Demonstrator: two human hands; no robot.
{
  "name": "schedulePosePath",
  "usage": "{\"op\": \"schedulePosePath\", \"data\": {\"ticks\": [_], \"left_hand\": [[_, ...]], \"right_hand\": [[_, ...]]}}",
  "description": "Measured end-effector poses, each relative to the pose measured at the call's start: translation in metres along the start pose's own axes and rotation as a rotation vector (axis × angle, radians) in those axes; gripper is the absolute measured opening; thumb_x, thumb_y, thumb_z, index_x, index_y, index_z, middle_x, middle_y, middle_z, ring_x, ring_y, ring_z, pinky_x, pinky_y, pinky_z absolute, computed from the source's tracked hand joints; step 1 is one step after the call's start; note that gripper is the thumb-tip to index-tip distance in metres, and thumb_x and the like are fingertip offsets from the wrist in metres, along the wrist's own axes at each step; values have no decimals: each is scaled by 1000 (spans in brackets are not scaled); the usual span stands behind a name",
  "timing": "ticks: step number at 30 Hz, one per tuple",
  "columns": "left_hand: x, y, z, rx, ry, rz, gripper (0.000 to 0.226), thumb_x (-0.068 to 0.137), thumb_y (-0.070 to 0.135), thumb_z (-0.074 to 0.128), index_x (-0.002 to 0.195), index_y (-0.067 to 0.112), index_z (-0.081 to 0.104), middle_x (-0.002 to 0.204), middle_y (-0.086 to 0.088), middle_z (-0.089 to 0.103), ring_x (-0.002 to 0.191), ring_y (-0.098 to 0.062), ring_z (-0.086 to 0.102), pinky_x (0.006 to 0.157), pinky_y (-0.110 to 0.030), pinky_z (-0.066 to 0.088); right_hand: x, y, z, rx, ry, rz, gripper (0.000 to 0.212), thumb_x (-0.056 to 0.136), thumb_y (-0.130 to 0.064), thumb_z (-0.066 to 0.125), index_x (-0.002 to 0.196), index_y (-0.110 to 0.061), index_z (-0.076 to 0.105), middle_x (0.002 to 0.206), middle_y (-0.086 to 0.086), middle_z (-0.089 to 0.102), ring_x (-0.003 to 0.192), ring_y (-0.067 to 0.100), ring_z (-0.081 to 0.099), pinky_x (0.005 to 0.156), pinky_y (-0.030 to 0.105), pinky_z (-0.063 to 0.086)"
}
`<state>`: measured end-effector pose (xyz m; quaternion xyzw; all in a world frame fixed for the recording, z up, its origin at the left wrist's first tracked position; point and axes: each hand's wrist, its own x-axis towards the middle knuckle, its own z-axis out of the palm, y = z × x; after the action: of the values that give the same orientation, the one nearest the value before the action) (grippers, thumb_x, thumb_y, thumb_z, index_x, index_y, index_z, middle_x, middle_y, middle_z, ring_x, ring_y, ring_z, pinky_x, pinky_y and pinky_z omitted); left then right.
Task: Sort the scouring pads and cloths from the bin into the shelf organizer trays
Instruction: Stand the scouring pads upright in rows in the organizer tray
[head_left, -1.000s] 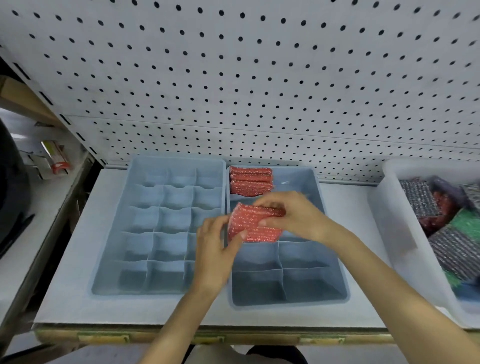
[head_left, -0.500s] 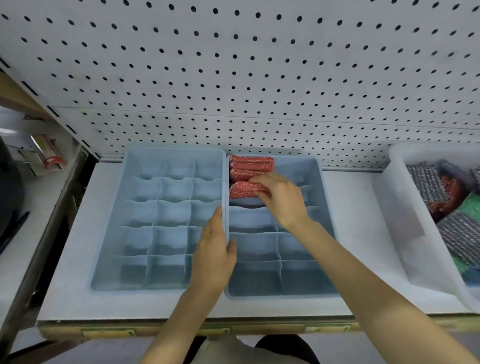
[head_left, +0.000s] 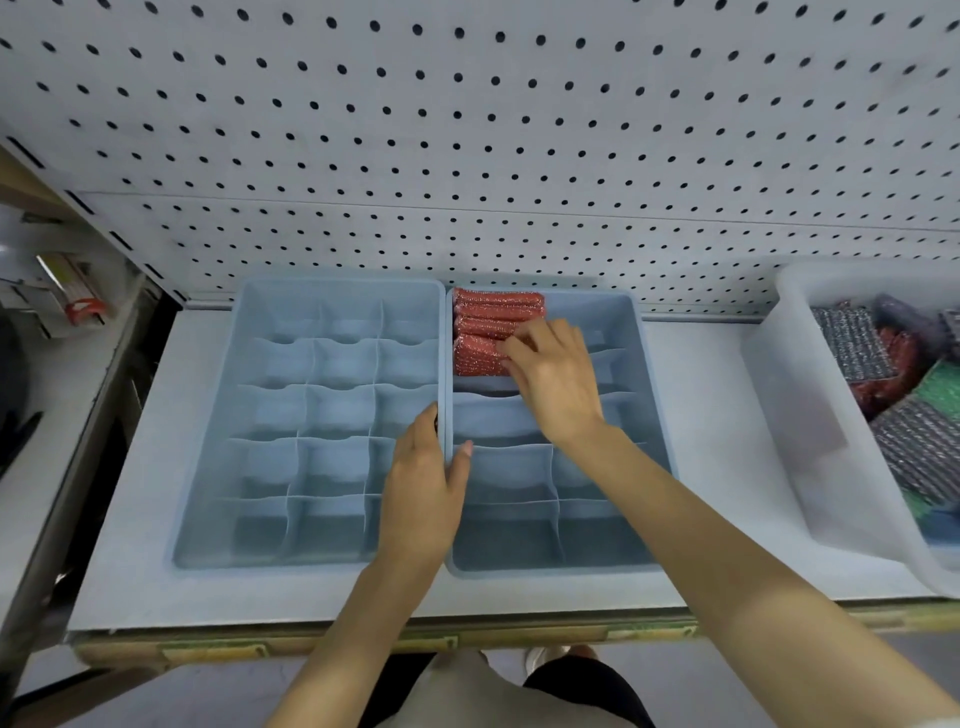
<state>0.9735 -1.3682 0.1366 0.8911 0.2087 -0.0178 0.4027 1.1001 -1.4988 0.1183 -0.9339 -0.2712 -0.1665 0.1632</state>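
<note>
Found right grip (head_left: 553, 379) reaching into right tray (head_left: 652, 415), fingers (head_left: 511, 349) bent down onto nearest red pad (head_left: 475, 358). Couldn't tell whether clamped on it or only pressing, thumb hidden under the palm. Saw that pad standing on edge in the tray's far-left cell, right at the fingertips and left of the palm. Saw more red pads (head_left: 496, 309) packed on edge just beyond it, on the far side of the right grip, touching one another and up against the tray's back wall.

Found left grip (head_left: 423, 483) nearer the body and left of the right grip, apart from it, holding nothing. Saw its fingers roughly straight, laid along the touching rims of the two trays, thumb on the right tray's side and the rest on the side of left tray (head_left: 337, 364).

Spotted bin (head_left: 779, 405) well right of the right grip, on the same shelf (head_left: 711, 467), apart from the right tray. Made out grey pads (head_left: 852, 343) and green pads (head_left: 943, 384) piled inside, some red among them.

Noted pegboard (head_left: 467, 130) beyond both grips, behind the trays.
</note>
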Motion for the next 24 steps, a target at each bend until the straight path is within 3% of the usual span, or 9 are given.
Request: {"op": "schedulePosePath", "data": {"ticks": [4, 6, 10, 12, 13, 14, 16, 20, 24], "left_hand": [[0, -2, 3, -1, -23, -11, 51, 98, 37, 49, 144, 19, 37, 132, -4, 54, 120, -21, 53, 96, -34, 47], [0, -2, 4, 15, -24, -13, 51, 98, 38, 46, 144, 19, 37, 132, -5, 54, 120, -21, 53, 95, -35, 48], [0, -1, 5, 86, -32, 1, 51, 100, 37, 41, 145, 16, 35, 132, -9, 54, 122, -25, 51, 92, -38, 50], [0, -2, 5, 97, -50, 13, 50, 100, 38, 38, 146, 18, 32, 135, -7, 52, 123, -24, 50, 92, -41, 50], [0, -1, 4, 97, -60, 14, 50, 101, 38, 37, 147, 19, 30, 140, -6, 48, 126, -24, 47, 94, -41, 49], [-1, -1, 3, 109, -65, 11, 51, 101, 37, 36, 148, 20, 28, 145, -5, 42, 130, -24, 44, 97, -42, 47], [-3, 3, -1, 180, -29, 29, 53, 101, 36, 36, 150, 16, 26, 153, -8, 32, 136, -29, 37, 106, -47, 40], [0, 39, 0, 244, 60, 164, 65, 94, 46, 30, 147, 9, 34, 151, -16, 34, 137, -37, 32, 110, -54, 29], [1, 115, 38, 136, -36, 450, 62, 94, 46, 32, 140, 6, 46, 141, -17, 45, 130, -33, 39, 109, -43, 29]], "right_hand": [[11, 4, -5, 119, -121, 57, 30, 70, 8, 75, 96, -6, 71, 86, 12, 57, 74, 31, 54, 55, 38, 51], [12, 10, -5, 167, -192, 66, 28, 80, 3, 67, 107, -7, 69, 94, 13, 55, 80, 30, 55, 57, 43, 53], [3, 20, -6, 206, -218, -18, 45, 80, 17, 61, 120, -3, 64, 96, 17, 56, 81, 29, 56, 63, 44, 54], [0, 19, -13, 286, -227, -6, 48, 82, 19, 54, 126, 0, 59, 101, 19, 59, 85, 31, 58, 80, 35, 54], [-1, 19, -20, 346, -225, 48, 48, 85, 17, 52, 129, 0, 57, 105, 19, 61, 89, 31, 60, 87, 23, 49], [-3, 20, -29, 401, -210, 115, 47, 87, 15, 51, 131, 0, 55, 108, 18, 62, 91, 30, 62, 89, 11, 42], [-11, 29, -55, 490, -167, 233, 45, 89, 10, 53, 131, -3, 55, 109, 14, 64, 92, 23, 63, 87, 1, 36], [-47, 68, -126, 596, -49, 374, 37, 89, 6, 58, 122, -10, 64, 104, 0, 65, 87, 5, 63, 86, 6, 43], [-107, 127, -206, 579, 162, 550, 35, 87, 6, 62, 104, -24, 68, 101, -15, 62, 84, -3, 63, 81, 12, 49]]}}
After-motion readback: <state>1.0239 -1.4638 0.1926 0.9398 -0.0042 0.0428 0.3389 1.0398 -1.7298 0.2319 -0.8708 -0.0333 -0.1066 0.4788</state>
